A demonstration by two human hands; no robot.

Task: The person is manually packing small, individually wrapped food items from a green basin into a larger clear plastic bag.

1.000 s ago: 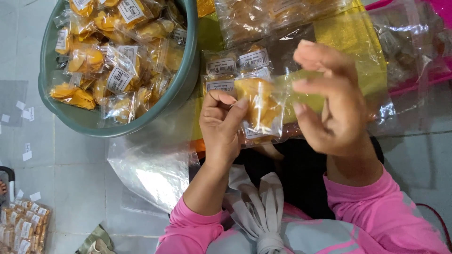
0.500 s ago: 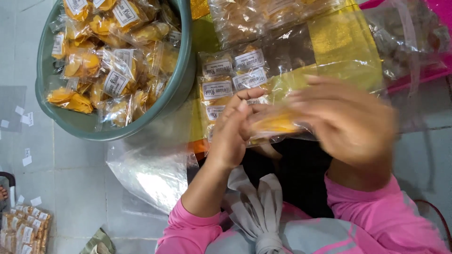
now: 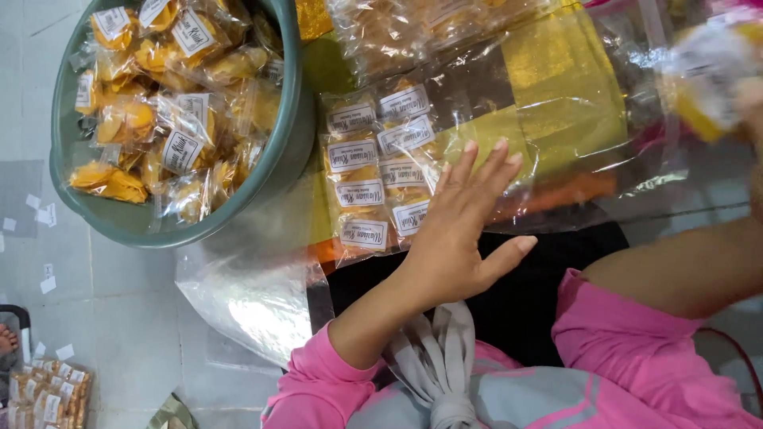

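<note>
Head view, sole view on file.

Left hand (image 3: 465, 230): flat and unclenched, palm down, fingers (image 3: 485, 171) spread wide, holding nothing. Placed over the large clear plastic bag (image 3: 572, 143), just beside the two rows of small labelled snack packets (image 3: 373, 175) inside it. Contact with the film likely but not confirmed.

Right hand (image 3: 751, 99): at the far right edge, raised, heavily blurred. Closed on one small clear packet of yellow snacks (image 3: 703, 67), carried in the air well apart from the rows. Exact finger placement not legible.

Surroundings: round grey-green plastic basin (image 3: 294, 151) upper left, heaped with loose packets of the same kind (image 3: 159, 103). Yellow patterned sheet (image 3: 548, 71) under the large bag. Flat empty clear bags (image 3: 246, 302) on the grey tiled floor (image 3: 95, 302). Small stack of further packets (image 3: 44, 393) at lower left. Pink sleeves (image 3: 318, 389) on both arms.

Assessment: judged to be the filling stage, with ten or so packets ranked label-up in the bag and many more waiting in the basin; well short of complete.

Requirement for the next move, as judged: bag held steady under the flat palm, mouth kept clear, held packet turned label-up and set flush against the end of a row without disturbing the neighbours. Risk noted: slippery film, rows liable to shift.
</note>
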